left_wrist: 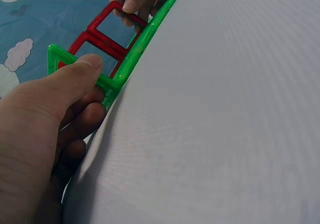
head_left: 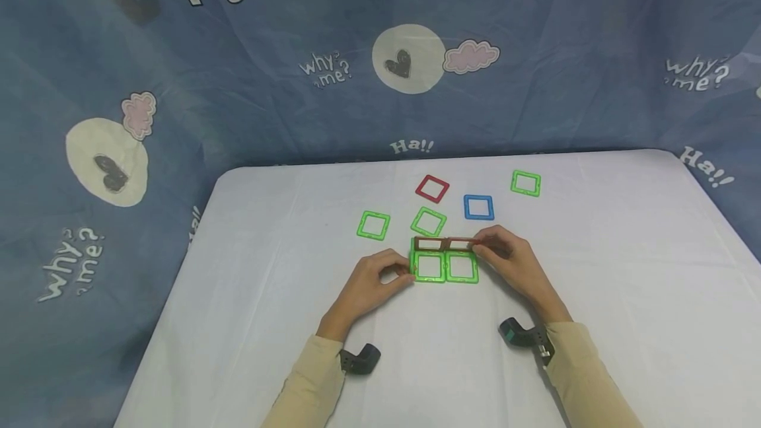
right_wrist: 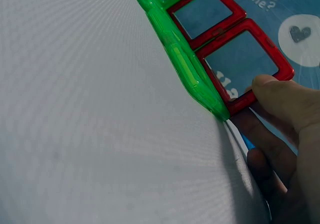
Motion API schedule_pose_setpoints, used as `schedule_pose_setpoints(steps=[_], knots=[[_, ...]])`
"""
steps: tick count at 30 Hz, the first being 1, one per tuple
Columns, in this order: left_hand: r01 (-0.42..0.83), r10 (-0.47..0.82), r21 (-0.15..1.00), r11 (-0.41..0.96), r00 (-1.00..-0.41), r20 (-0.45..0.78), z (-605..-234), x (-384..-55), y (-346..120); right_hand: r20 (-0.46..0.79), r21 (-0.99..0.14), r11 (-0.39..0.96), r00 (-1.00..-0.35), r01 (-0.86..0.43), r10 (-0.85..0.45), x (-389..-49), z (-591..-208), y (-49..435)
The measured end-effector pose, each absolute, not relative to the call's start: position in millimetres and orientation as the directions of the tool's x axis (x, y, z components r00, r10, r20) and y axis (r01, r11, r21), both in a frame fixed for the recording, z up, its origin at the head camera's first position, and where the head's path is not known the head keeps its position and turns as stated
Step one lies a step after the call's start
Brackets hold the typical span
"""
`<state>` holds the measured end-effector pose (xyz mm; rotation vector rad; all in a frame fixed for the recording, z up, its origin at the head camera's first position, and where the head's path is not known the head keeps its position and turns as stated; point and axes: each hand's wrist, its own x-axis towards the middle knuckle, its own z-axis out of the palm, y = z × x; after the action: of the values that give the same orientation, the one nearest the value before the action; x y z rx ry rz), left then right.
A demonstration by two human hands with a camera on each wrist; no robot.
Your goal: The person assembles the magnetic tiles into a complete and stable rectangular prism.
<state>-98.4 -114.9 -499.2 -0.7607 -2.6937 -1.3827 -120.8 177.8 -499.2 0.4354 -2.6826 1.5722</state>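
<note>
Two green square magnetic tiles lie flat side by side, the left tile [head_left: 429, 279] and the right tile [head_left: 462, 281]. Along their far edge two red square tiles stand on edge, the left one [right_wrist: 227, 0] beside the right one [right_wrist: 268, 46]. Another green tile [left_wrist: 64, 52] stands at the left end, seen nearly edge-on from the head. My left hand [head_left: 373, 281] pinches this standing green tile between thumb and fingers. At the other end, my right hand [head_left: 518, 268] pinches the outer side of the right red tile; some of its fingers are hidden.
Loose square tiles lie beyond the build: a green one [head_left: 373, 238] at left, another green one [head_left: 441, 224] close behind, a red one [head_left: 423, 182], a blue one [head_left: 479, 217] and a far-right green one [head_left: 526, 173]. A patterned blue cloth [head_left: 267, 117] hangs behind the white table [head_left: 238, 283].
</note>
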Motion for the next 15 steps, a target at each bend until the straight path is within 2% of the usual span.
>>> schedule_pose_setpoints(steps=[9,15], knots=[[0.434,0.415,0.750,0.499,-0.880,0.233,-499.2,-98.4,-114.9,0.106,-0.863,0.462,-0.969,-0.202,-0.225,-112.8,-477.7,172.4],[0.437,0.420,0.753,0.492,-0.877,0.234,-499.4,-98.0,-114.6,0.155,-0.901,0.380,-0.974,-0.208,-0.164,-107.5,-465.1,176.0]])
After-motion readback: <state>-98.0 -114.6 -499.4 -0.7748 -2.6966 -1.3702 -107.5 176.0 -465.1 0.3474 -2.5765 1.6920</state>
